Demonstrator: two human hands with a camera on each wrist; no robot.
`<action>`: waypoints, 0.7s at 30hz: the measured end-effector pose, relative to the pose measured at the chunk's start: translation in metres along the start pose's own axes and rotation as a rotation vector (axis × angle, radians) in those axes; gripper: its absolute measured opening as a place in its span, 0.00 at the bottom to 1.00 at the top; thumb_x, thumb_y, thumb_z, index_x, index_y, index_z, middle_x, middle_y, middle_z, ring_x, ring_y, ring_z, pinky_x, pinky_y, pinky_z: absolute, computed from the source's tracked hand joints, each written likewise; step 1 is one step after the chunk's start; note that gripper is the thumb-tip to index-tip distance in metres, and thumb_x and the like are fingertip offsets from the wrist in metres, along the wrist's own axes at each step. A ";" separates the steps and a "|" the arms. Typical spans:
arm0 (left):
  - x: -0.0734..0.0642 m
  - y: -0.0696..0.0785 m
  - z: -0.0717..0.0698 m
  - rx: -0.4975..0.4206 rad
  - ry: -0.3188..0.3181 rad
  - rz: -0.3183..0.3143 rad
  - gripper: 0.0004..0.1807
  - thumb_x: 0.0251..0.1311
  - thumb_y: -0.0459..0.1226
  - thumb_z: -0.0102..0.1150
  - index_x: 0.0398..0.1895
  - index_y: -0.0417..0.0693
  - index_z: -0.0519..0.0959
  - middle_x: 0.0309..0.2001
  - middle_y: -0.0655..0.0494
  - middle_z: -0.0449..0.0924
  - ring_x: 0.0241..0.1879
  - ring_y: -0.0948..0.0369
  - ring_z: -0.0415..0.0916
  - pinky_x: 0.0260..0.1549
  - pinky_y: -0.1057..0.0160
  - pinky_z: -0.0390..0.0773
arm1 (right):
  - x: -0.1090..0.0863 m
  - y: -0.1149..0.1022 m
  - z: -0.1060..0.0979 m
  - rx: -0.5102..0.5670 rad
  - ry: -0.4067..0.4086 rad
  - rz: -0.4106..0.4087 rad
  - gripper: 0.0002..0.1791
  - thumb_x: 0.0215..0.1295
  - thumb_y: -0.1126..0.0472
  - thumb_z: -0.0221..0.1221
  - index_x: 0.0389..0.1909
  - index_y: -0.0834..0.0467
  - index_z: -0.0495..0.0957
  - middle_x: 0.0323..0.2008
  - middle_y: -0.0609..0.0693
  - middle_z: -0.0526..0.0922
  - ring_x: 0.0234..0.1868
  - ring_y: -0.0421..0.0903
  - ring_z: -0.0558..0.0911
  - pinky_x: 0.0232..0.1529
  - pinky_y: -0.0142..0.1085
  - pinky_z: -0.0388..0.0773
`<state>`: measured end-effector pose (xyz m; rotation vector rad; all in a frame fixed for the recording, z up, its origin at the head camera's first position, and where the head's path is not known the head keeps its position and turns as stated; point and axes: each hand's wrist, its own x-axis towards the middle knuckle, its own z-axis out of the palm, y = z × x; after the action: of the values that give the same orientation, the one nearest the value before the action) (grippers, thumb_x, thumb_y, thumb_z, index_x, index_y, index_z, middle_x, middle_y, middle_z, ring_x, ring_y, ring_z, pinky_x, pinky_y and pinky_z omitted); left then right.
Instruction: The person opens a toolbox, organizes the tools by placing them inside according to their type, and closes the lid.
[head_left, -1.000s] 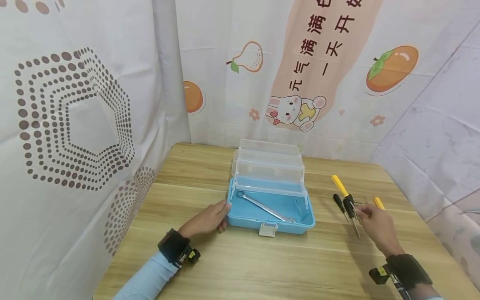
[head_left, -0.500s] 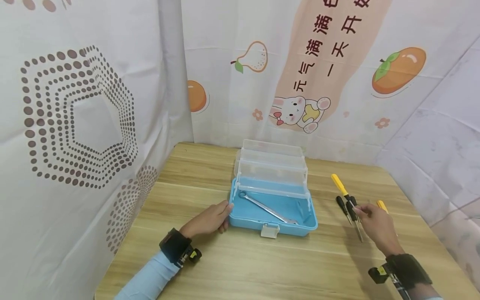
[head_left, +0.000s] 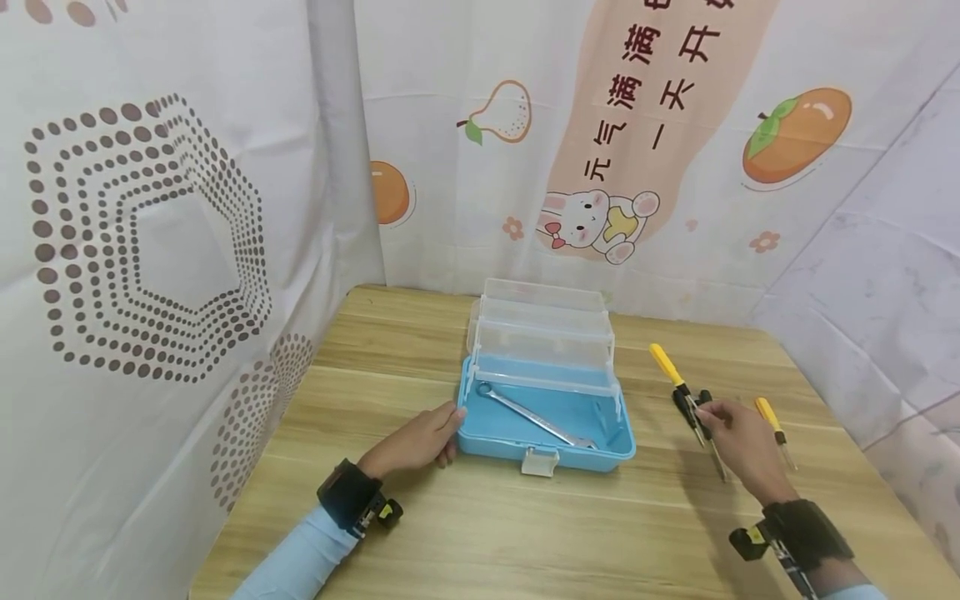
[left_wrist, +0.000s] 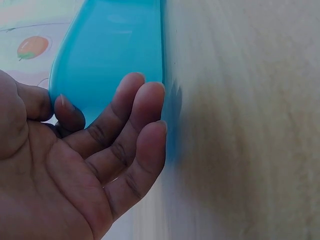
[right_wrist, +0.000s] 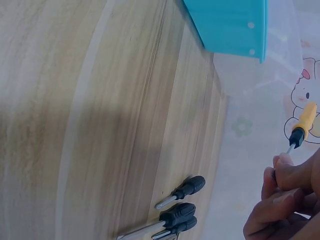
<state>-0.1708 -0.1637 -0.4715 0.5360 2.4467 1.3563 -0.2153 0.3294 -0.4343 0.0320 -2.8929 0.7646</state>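
My left hand (head_left: 412, 440) holds the left front corner of a blue toolbox (head_left: 498, 448). In the left wrist view, thumb and index finger meet at the toolbox's edge (left_wrist: 75, 55), while the other fingers (left_wrist: 150, 102) curl loosely beside its wall. Inside the box lies a silver combination wrench (head_left: 534, 415). My right hand (head_left: 738, 446) pinches the metal shaft of a screwdriver with a yellow and black handle (head_left: 664, 364); the right wrist view shows this screwdriver (right_wrist: 306, 117) raised off the table. Below that hand are several black-handled screwdrivers (right_wrist: 190, 185).
The toolbox's clear tiered lid (head_left: 543, 337) stands folded back, and its white latch (head_left: 539, 461) hangs at the front. Another yellow-handled screwdriver (head_left: 768, 412) lies on the wooden table (head_left: 525, 533) to the right. Printed curtains (head_left: 450, 208) enclose the table's back and sides.
My right hand has moved slightly left with the yellow-handled screwdriver, uncovering more of the other yellow one. The left hand keeps its place on the toolbox.
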 end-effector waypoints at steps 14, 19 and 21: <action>0.001 -0.002 0.001 -0.004 0.007 -0.011 0.24 0.85 0.52 0.29 0.41 0.46 0.70 0.27 0.50 0.80 0.26 0.56 0.79 0.28 0.60 0.77 | 0.000 -0.009 0.001 0.015 0.020 -0.021 0.13 0.77 0.62 0.58 0.47 0.69 0.81 0.35 0.62 0.83 0.29 0.49 0.74 0.23 0.38 0.67; 0.001 -0.003 0.002 -0.006 0.006 -0.017 0.24 0.85 0.52 0.29 0.42 0.46 0.70 0.28 0.50 0.80 0.26 0.55 0.79 0.28 0.60 0.77 | 0.000 -0.010 0.003 0.014 0.028 -0.026 0.11 0.76 0.63 0.59 0.47 0.69 0.82 0.32 0.60 0.83 0.27 0.48 0.73 0.22 0.37 0.66; 0.001 -0.002 0.002 -0.004 0.006 -0.018 0.24 0.85 0.52 0.29 0.42 0.46 0.70 0.28 0.50 0.80 0.26 0.55 0.79 0.28 0.60 0.77 | 0.000 -0.010 0.003 0.018 0.028 -0.030 0.11 0.76 0.63 0.59 0.47 0.69 0.82 0.32 0.59 0.83 0.27 0.48 0.73 0.21 0.37 0.66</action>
<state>-0.1717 -0.1631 -0.4744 0.5084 2.4469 1.3580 -0.2154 0.3190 -0.4323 0.0666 -2.8521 0.7797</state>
